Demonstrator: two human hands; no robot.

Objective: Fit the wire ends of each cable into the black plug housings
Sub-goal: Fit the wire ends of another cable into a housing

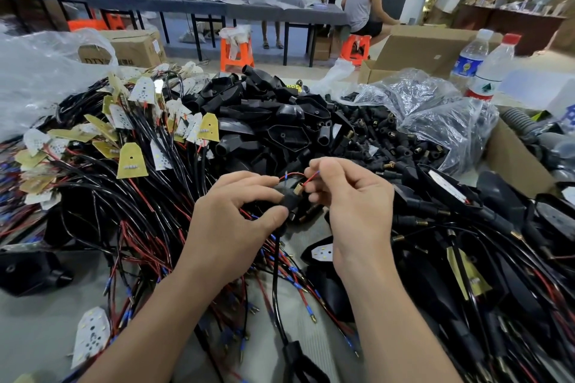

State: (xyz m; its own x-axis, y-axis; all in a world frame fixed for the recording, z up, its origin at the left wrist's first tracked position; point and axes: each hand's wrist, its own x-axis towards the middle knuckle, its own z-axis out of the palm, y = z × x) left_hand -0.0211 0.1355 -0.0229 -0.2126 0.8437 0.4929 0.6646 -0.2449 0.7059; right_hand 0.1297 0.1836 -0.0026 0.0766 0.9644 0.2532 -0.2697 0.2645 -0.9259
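My left hand [236,214] pinches a small black plug housing [287,197] with a brass end, held above the table's middle. A black cable [275,274] hangs from the housing down toward me. My right hand [351,199] pinches a thin red wire with a blue tip [311,178] just above the housing's brass end. A second red wire loops over the housing. A big pile of black plug housings [280,121] lies behind my hands. Cables with red wires and blue-tipped ends [140,227] spread to the left and under my wrists.
Small white and yellow LED boards [132,160] on cables lie at the left. A clear bag of small black brass-tipped parts [435,121] sits at the right, with two water bottles [485,71] and cardboard boxes [516,162] beyond. People stand and sit at a far table.
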